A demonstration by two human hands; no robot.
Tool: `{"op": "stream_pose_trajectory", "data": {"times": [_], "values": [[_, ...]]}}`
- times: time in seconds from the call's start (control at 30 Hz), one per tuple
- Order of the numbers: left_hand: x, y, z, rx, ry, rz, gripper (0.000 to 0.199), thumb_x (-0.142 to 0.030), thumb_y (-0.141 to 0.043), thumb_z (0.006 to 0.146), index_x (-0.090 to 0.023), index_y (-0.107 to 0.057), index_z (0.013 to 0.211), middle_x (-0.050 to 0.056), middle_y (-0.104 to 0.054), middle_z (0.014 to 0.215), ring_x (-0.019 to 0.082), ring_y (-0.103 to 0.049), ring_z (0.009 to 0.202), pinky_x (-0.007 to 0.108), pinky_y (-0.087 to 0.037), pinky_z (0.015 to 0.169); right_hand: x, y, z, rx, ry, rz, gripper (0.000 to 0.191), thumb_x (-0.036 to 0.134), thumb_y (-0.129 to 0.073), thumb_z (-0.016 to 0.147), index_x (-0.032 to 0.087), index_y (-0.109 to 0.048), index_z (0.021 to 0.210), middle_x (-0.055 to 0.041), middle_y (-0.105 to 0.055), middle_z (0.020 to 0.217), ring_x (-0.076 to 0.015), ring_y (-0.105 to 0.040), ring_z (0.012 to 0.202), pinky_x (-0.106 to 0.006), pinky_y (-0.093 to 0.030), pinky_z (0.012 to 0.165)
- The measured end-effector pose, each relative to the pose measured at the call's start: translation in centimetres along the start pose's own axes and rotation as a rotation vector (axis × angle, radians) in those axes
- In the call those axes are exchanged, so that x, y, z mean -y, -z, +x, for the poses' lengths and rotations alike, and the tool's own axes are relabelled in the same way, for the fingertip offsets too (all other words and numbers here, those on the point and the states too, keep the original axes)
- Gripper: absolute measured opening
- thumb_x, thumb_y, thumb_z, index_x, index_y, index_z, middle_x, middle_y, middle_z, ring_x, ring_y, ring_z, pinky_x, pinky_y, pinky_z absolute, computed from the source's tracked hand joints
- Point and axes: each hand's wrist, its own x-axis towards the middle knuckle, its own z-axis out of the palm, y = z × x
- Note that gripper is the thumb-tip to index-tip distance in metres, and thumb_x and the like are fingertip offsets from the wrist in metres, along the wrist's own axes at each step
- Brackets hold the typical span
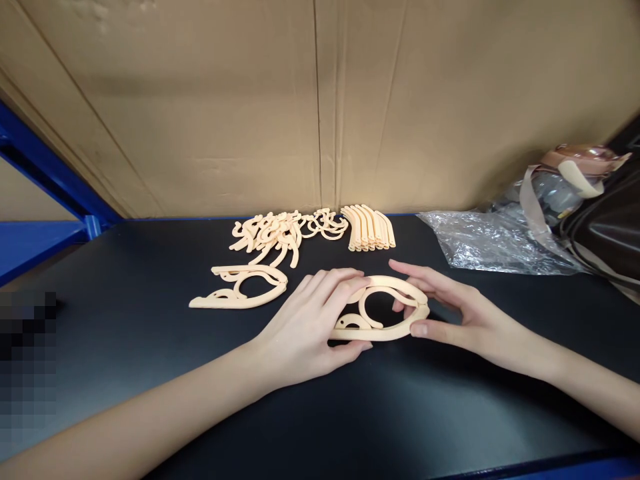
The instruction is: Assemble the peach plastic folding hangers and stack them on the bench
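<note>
A cream plastic folding hanger (395, 331) is held between both hands, low over the black table. My left hand (313, 327) wraps round its left part, fingers over the top and thumb beneath, covering that end. At the jointed right end, my right hand (460, 313) pinches it with the thumb in front and some fingers behind; the index finger is raised. To the left lies a similar folded hanger (250, 302). Behind are a pile of curved hook pieces (273, 230), some small ring-shaped pieces (327, 223) and a row of curved arm pieces (367, 228).
A clear plastic bag (495, 243) lies on the black table (150, 347) at the back right, beside a bottle with a strap (555, 187) and a dark bag (610, 207). Cardboard (250, 100) stands behind; a blue metal frame (55, 173) is at left.
</note>
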Motion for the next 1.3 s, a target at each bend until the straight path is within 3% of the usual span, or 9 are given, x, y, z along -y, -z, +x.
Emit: {"op": "stream_pose_trajectory", "data": {"times": [0.1,0.2,0.47,0.8,0.97,1.13,1.3], "values": [[-0.1,0.1,0.0,-0.02,-0.028,0.033,0.058,-0.031,-0.065,0.08,-0.019,-0.037,0.129,0.01,-0.05,0.132,0.024,-0.05,0.115,0.037,-0.043,0.092,0.2,-0.2,0.4,-0.008,-0.115,0.26,0.056,0.041,-0.062,0.085,0.029,-0.045,0.137,-0.006,-0.065,0.12,-0.021,-0.065,0.102,-0.043,-0.049,0.097],[-0.1,0.1,0.1,-0.018,-0.027,0.034,0.057,-0.031,-0.065,0.08,-0.02,-0.037,0.129,0.01,-0.051,0.131,0.025,-0.051,0.114,0.038,-0.042,0.092,0.1,-0.2,0.7,-0.007,-0.166,0.368,0.054,0.041,-0.066,0.083,0.028,-0.049,0.132,-0.0056,-0.067,0.116,-0.0202,-0.066,0.1,-0.04,-0.049,0.096],[0.1,0.0,0.2,0.025,-0.029,0.025,0.068,-0.046,-0.069,0.076,-0.021,-0.037,0.13,0.011,-0.051,0.132,0.027,-0.05,0.115,0.042,-0.04,0.094,0.2,-0.2,0.9,-0.014,-0.258,0.451,0.058,0.04,-0.071,0.078,0.025,-0.049,0.13,-0.0071,-0.07,0.107,-0.0213,-0.067,0.096,-0.04,-0.051,0.091],[0.0,0.0,0.1,-0.007,-0.038,0.058,0.055,-0.03,-0.063,0.081,-0.018,-0.038,0.129,0.01,-0.051,0.133,0.025,-0.048,0.118,0.039,-0.038,0.096,0.6,-0.1,1.1,0.022,-0.276,0.546,0.057,0.032,-0.073,0.077,0.023,-0.048,0.127,-0.004,-0.072,0.097,-0.0191,-0.067,0.096,-0.039,-0.049,0.094],[-0.3,0.1,0.3,-0.027,-0.07,0.125,0.053,-0.027,-0.06,0.082,-0.015,-0.04,0.129,0.011,-0.053,0.132,0.025,-0.047,0.118,0.039,-0.035,0.098,0.2,-0.3,1.1,0.035,-0.244,0.531,0.058,0.033,-0.073,0.078,0.026,-0.047,0.129,-0.004,-0.071,0.102,-0.0194,-0.066,0.098,-0.039,-0.049,0.095],[-0.2,2.8,0.9,0.007,-0.037,0.249,0.052,-0.028,-0.058,0.083,-0.015,-0.042,0.131,0.011,-0.055,0.131,0.026,-0.05,0.116,0.04,-0.034,0.098,-1.0,0.0,1.0,-0.082,-0.155,0.471,0.044,0.04,-0.062,0.086,0.03,-0.051,0.128,-0.0062,-0.06,0.126,-0.0229,-0.058,0.113,-0.041,-0.043,0.102],[3.6,8.0,-0.5,0.106,0.147,0.273,0.059,-0.044,-0.065,0.079,-0.022,-0.045,0.131,0.006,-0.058,0.127,0.026,-0.053,0.115,0.04,-0.034,0.101,-1.5,0.7,1.0,-0.165,-0.164,0.402,0.039,0.047,-0.053,0.089,0.029,-0.054,0.124,-0.0071,-0.062,0.118,-0.0234,-0.061,0.102,-0.044,-0.042,0.101]]}}
